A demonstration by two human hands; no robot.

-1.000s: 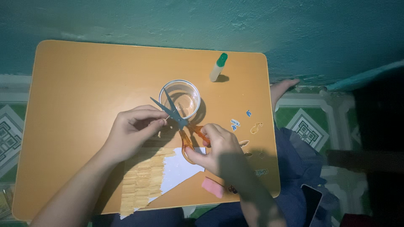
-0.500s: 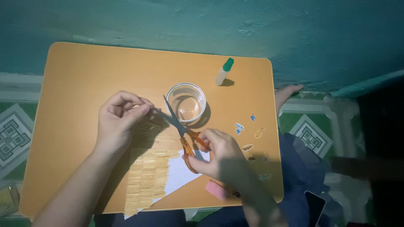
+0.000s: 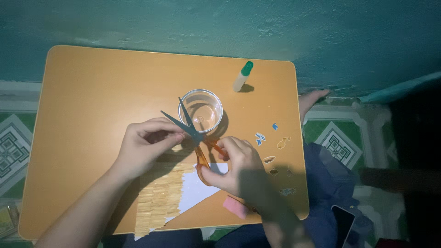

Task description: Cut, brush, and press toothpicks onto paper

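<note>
My right hand (image 3: pixel 236 167) grips the orange handles of a pair of scissors (image 3: pixel 193 133), whose dark blades stand spread apart over the edge of a clear plastic cup (image 3: pixel 200 110). My left hand (image 3: pixel 147 147) has its fingers pinched together right at the blades' pivot, on something too small to make out. Under both hands lies a white paper triangle (image 3: pixel 195 188) partly covered with rows of pale yellow strips (image 3: pixel 158 202), on a small orange table (image 3: pixel 101 92).
A glue bottle with a green cap (image 3: pixel 242 76) lies near the table's far edge. Small cut-out scraps (image 3: pixel 271 138) are scattered at the right. A pink eraser (image 3: pixel 235 206) sits near the front edge. A phone (image 3: pixel 342 225) rests on my lap; a bare foot (image 3: pixel 310 101) shows beside the table.
My left hand drifted left half a second ago and has come back to the scissor blades. The scissors have opened wider. The camera view shifted slightly.
</note>
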